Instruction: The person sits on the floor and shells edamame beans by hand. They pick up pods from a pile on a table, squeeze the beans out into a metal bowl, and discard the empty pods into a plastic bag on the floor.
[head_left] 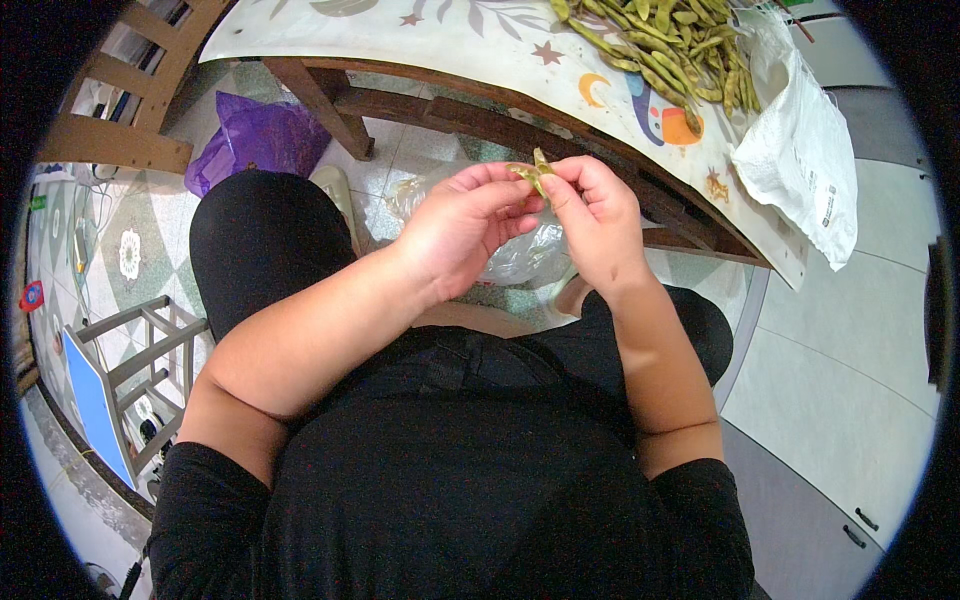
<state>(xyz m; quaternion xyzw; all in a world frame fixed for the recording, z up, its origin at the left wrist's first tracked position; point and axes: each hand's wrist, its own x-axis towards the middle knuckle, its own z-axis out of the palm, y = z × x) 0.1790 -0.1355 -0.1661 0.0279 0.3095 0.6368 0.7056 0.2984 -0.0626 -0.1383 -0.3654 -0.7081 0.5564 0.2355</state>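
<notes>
**Pod (537,176) between left hand (462,222) and right hand (602,222)**

Both pinch it. It seems split, one tip pointing far, another left, though much is hidden. The heap of pods (672,45) lies far right, nearer the right hand.

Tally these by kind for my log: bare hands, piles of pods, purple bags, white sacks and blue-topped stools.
Bare hands: 2 (left hand, right hand)
Pile of green pods: 1
Purple bag: 1
White sack: 1
Blue-topped stool: 1
Total: 6
</notes>
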